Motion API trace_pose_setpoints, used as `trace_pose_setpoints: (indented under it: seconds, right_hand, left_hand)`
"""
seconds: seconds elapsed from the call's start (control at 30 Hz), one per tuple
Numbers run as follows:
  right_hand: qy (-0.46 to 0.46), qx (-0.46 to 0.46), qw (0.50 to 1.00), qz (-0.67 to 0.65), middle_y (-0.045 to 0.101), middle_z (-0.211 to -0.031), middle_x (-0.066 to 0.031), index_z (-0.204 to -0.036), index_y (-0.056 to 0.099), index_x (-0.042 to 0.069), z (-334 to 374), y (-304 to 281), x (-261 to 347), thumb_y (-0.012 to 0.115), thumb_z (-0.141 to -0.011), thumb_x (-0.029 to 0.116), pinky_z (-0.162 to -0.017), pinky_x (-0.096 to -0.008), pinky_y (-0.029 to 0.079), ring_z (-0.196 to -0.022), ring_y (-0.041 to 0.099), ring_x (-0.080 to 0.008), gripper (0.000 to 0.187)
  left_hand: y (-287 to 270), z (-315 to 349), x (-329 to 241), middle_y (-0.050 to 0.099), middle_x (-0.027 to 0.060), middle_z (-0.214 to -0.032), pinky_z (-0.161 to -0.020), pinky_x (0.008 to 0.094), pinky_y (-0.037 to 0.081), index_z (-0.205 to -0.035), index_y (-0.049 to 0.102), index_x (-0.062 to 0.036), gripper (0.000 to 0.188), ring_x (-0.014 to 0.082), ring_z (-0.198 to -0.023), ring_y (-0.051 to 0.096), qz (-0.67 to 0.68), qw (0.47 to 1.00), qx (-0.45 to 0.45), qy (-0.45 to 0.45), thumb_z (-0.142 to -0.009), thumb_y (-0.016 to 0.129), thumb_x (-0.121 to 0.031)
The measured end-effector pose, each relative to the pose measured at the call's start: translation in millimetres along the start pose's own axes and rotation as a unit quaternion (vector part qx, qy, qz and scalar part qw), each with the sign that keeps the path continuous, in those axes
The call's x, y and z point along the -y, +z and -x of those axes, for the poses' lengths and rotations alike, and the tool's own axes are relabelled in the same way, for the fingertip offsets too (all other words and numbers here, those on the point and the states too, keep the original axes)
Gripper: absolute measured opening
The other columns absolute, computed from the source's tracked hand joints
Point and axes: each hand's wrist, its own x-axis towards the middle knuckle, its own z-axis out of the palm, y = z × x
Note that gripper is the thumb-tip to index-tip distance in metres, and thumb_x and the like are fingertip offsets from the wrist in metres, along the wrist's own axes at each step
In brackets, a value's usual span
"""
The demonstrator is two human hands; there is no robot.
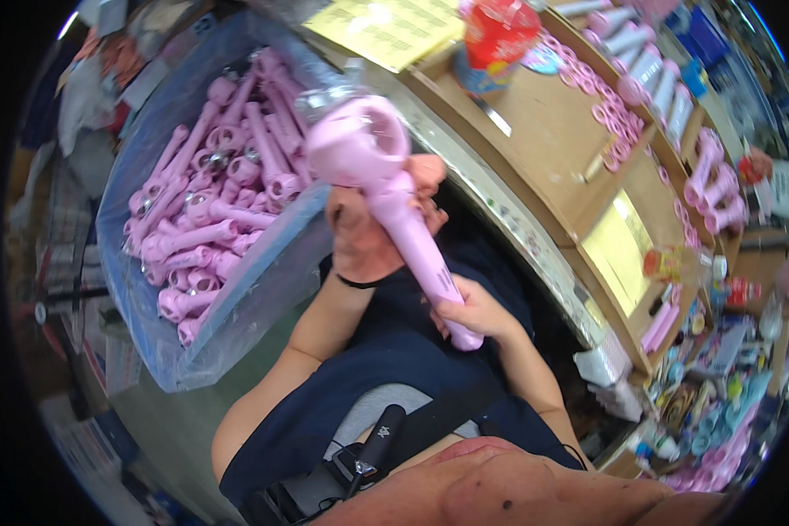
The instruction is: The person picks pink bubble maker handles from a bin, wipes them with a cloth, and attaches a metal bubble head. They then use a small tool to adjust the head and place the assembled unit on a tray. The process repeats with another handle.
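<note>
A pink plastic wand-shaped piece [416,241] with a long handle and a wide hollow round head is held slantwise in front of my body. My left hand [359,241], which looks covered by a brownish glove with a dark wrist edge, is closed round the neck just below the head. My right hand [475,309] grips the handle near its lower end. A clear, shiny part [324,101] shows at the top of the head, blurred. To the left, a box lined with blue plastic [140,351] holds many similar pink pieces [228,188].
On the right, a workbench edge [500,184] bears a cardboard tray [543,175] with a red pouch [500,39], pink rings [618,123] and a yellow sheet [622,254]. More pink handles [714,188] stand behind, near a bottle [679,263]. Another yellow sheet [386,31] lies at the top.
</note>
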Motion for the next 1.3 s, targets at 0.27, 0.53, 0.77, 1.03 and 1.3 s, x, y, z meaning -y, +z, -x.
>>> trace_pose_setpoints:
  seconds: [0.27, 0.53, 0.77, 1.03, 1.3]
  right_hand:
    - [-0.048, -0.204, 0.966, 0.151, 0.067, -0.084, -0.0109, -0.116, 0.054, 0.003, -19, 3, -6, 0.078, -0.080, 0.035, -0.065, -0.0296, 0.053, -0.072, 0.068, -0.0190, 0.054]
    - [-0.111, -0.316, 0.908, 0.250, 0.068, -0.088, -0.0188, -0.111, 0.056, 0.002, -28, 31, -6, 0.079, -0.077, 0.033, -0.070, -0.0359, 0.053, -0.078, 0.070, -0.0286, 0.052]
    - [-0.108, -0.326, 0.904, 0.255, 0.068, -0.085, -0.0167, -0.107, 0.055, 0.002, -31, 34, -14, 0.078, -0.079, 0.034, -0.066, -0.0363, 0.052, -0.073, 0.069, -0.0272, 0.049]
    - [-0.035, 0.058, 0.972, -0.226, 0.058, -0.067, -0.0070, -0.108, 0.053, 0.002, -21, 4, -11, 0.075, -0.082, 0.034, -0.047, -0.0250, 0.045, -0.049, 0.055, -0.0142, 0.046]
    - [-0.024, 0.182, 0.919, -0.349, 0.053, -0.062, -0.0076, -0.108, 0.051, 0.002, -15, -1, -34, 0.075, -0.081, 0.042, -0.044, -0.0252, 0.045, -0.047, 0.053, -0.0148, 0.054]
  left_hand:
    - [5, -14, 5, 0.061, 0.0054, -0.098, -0.080, 0.0369, 0.053, -0.121, 0.053, -0.0095, 0.078, 0.0157, -0.084, 0.061, -0.254, 0.958, -0.118, 0.068, -0.081, 0.051, -0.076]
    - [2, -10, 17, 0.060, 0.0074, -0.104, -0.084, 0.0363, 0.054, -0.121, 0.051, -0.0044, 0.072, 0.0176, -0.089, 0.061, -0.174, 0.969, -0.158, 0.083, -0.091, 0.042, -0.070]
    - [6, -14, 16, 0.061, 0.0065, -0.094, -0.073, 0.0325, 0.053, -0.114, 0.056, -0.0005, 0.094, 0.0137, -0.074, 0.060, -0.221, 0.952, -0.186, 0.103, -0.078, 0.041, -0.086]
    - [18, -18, 19, 0.059, 0.0047, -0.090, -0.077, 0.0344, 0.054, -0.123, 0.055, -0.0001, 0.108, 0.0139, -0.075, 0.059, -0.151, 0.968, -0.197, 0.036, -0.072, 0.034, -0.092]
    - [18, -21, 3, 0.063, 0.0058, -0.097, -0.074, 0.0365, 0.055, -0.121, 0.055, 0.0040, 0.119, 0.0152, -0.080, 0.061, -0.088, 0.983, -0.157, 0.015, -0.063, 0.032, -0.097]
